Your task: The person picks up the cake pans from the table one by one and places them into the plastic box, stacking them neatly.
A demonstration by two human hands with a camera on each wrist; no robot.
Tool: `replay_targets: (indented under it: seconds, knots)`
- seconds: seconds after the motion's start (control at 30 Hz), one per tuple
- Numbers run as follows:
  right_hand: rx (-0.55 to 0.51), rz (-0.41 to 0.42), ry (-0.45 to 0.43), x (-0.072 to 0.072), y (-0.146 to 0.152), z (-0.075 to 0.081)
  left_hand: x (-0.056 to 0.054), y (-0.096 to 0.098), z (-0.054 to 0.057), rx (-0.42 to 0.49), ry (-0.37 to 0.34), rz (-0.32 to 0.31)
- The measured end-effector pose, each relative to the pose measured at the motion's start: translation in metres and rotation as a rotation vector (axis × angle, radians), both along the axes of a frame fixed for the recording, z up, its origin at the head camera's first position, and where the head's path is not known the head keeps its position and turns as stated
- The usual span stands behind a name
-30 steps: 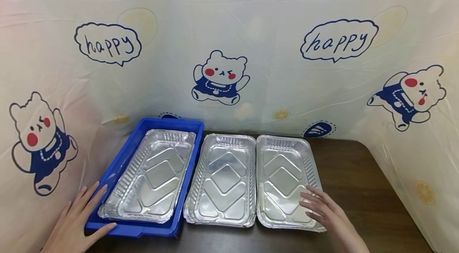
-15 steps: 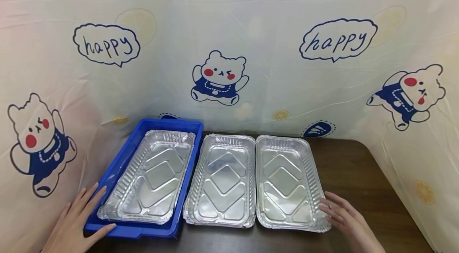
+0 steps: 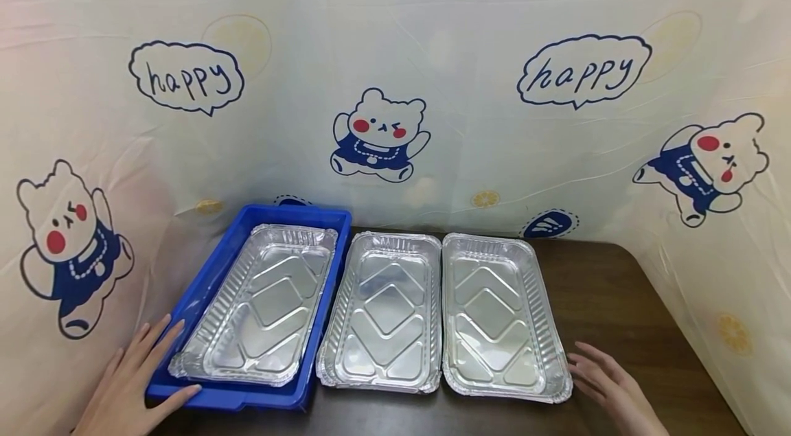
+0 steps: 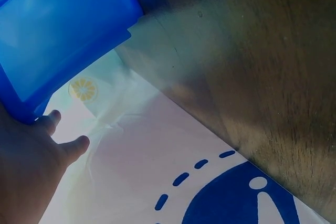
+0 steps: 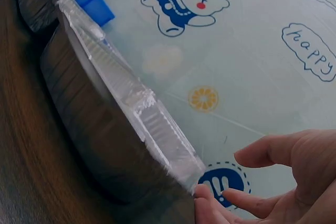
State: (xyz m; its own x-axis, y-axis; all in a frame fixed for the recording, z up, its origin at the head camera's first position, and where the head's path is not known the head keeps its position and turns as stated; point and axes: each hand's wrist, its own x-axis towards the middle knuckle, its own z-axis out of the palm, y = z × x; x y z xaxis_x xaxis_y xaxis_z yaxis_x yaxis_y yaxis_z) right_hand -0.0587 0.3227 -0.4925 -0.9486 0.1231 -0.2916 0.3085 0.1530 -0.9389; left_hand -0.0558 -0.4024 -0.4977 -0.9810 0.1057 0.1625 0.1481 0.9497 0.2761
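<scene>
Right pan [image 3: 493,316] at 5 o'clock in head view, middle pan [image 3: 389,309] at 6, left pan [image 3: 272,309] inside bin [image 3: 244,396] at 8. Left hand [image 3: 126,381], fingers spread, touches bin's 8 o'clock rim; right hand [image 3: 610,384], thumb spread from fingers, just beside right pan's 4 o'clock edge.

The head camera looks forward and down over the table [image 3: 605,305]; the left wrist camera, close and tilted, faces the blue tray [image 4: 68,30]; the right one looks low across the foil pans [image 5: 89,93] toward the curtain [image 5: 252,93]. All three share tray and curtain.
</scene>
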Motion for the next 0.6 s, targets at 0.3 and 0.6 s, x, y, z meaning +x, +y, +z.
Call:
replay_targets:
  seconds: [0.3,0.6]
  knots:
    - [0.02,-0.002,-0.064,-0.001,0.007,-0.012,0.0,-0.001,-0.001,0.01,0.011,-0.006]
    - [-0.022,0.086,-0.096,-0.004,0.011,-0.023,0.0,-0.001,-0.002,0.005,0.017,-0.006]
